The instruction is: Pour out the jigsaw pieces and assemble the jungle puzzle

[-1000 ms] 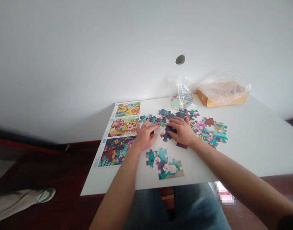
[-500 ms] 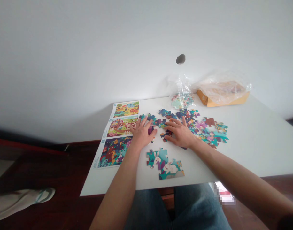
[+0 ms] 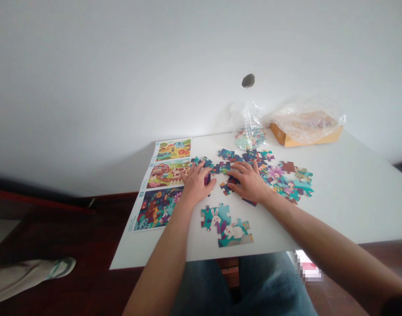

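Note:
My left hand (image 3: 197,184) lies with fingers spread over dark puzzle pieces (image 3: 207,163), just right of the picture sheet (image 3: 159,210). Some of those pieces are covered by the fingers. My right hand (image 3: 248,182) rests, fingers apart, on the near left part of a loose heap of jigsaw pieces (image 3: 288,186). Between the two hands lie more dark puzzle pieces (image 3: 224,167). Closer to me, a joined puzzle section (image 3: 232,228) shows two white rabbits on teal.
A clear plastic bag (image 3: 250,131) with pieces in it stands at the back, by an orange box (image 3: 306,139) under clear plastic. The white table (image 3: 345,197) meets a wall with a round hole (image 3: 248,80). Another person's foot (image 3: 64,267) shows at lower left.
My right hand has shifted slightly to the right, uncovering a little more of the pieces between the hands. My left hand has barely moved.

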A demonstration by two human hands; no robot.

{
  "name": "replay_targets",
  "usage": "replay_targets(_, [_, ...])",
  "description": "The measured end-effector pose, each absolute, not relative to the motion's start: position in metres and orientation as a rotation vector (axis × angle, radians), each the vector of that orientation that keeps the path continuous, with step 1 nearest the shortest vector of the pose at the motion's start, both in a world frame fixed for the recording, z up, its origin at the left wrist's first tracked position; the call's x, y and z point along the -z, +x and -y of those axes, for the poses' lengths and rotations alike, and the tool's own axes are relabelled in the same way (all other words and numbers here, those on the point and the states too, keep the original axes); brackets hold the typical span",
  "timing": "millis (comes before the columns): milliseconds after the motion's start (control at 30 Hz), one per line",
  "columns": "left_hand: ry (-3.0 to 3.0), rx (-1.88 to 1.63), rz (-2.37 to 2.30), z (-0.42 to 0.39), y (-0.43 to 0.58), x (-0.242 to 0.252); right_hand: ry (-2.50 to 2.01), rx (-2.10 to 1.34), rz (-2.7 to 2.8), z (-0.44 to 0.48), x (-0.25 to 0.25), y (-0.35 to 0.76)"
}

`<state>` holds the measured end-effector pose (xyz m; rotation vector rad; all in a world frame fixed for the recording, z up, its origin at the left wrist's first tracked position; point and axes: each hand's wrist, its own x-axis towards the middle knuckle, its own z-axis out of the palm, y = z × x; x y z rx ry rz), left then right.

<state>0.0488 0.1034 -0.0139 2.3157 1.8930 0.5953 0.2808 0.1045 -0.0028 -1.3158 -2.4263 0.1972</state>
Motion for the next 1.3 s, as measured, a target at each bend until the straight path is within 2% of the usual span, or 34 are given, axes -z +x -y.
replay_targets(200, [2.309,-0.653,-1.867,-0.102,0.051,0.011,-1.312,-0.207,2.428,-0.105,0.005,0.281])
replay_targets(467, [2.38,-0.538,-1.753,-0.097,0.055,0.003,-1.29,-0.212,2.418,-0.105,0.004,0.282])
replay_targets(700, [2.435,-0.541,-1.713,-0.097,0.054,0.006,-1.452,-0.163,2.248,-0.107,0.004,0.283])
replay_targets(1300, [2.458,-0.575,-1.648,-0.096,0.053,0.007,-1.319,-0.251,2.26,-0.109,0.002,0.285])
